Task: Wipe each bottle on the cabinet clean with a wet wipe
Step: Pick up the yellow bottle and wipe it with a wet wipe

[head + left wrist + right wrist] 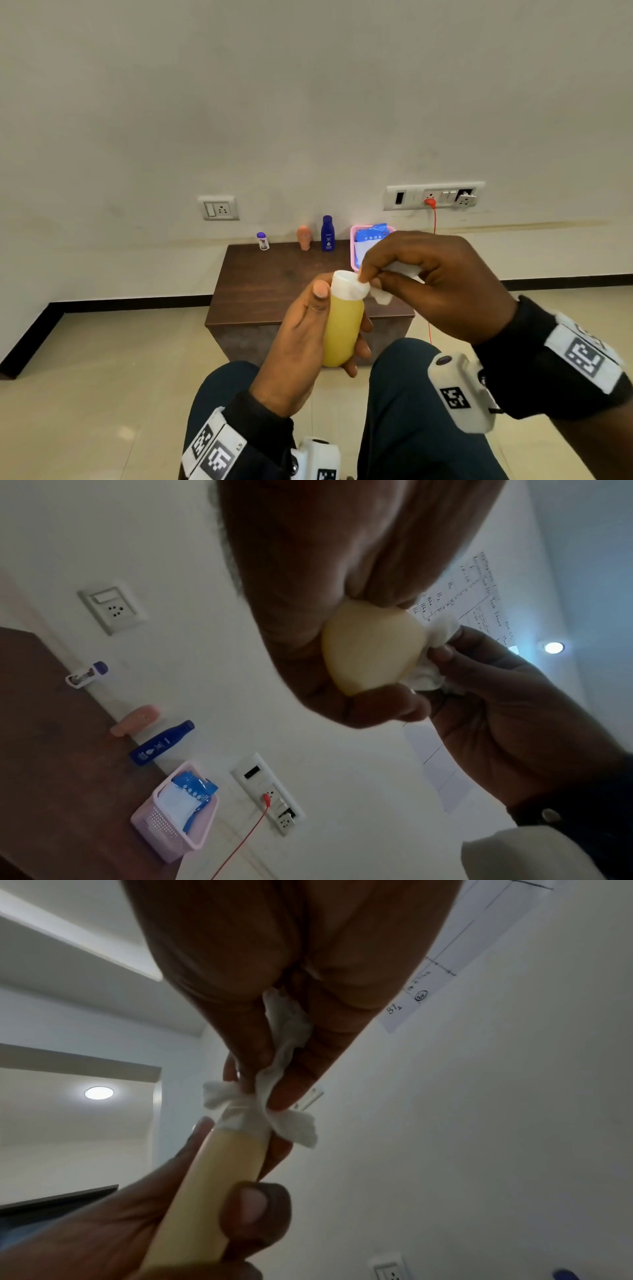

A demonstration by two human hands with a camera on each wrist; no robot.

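- left hand (305, 342) wrapped round body of yellow bottle (342, 329), thumb up by the white cap (349, 284), fingers curled round the far side; bottle held upright-ish above the lap, in front of the cabinet (274, 284), not on it
- right hand (435, 284) pinches a bunched wet wipe (382, 296) between thumb and fingertips, pressed on the cap's side
- step in hand, likely: wiping the cap. To do well: keep left grip low on the body so the cap stays free, turn the bottle while the wipe circles the cap and the seam below, then run down the body; unbunch the wipe for more contact
- far: small white bottle (262, 241), peach bottle (304, 237), blue bottle (327, 234) stand at the cabinet's back edge near the wall, pink basket (352, 246) with blue wipes pack (371, 234) beside them
- right wrist view only: wipe folded over the cap edge, tails loose both sides
- left wrist view only: bottle's rounded bottom, basket's mesh side
- head view only: whole cabinet layout
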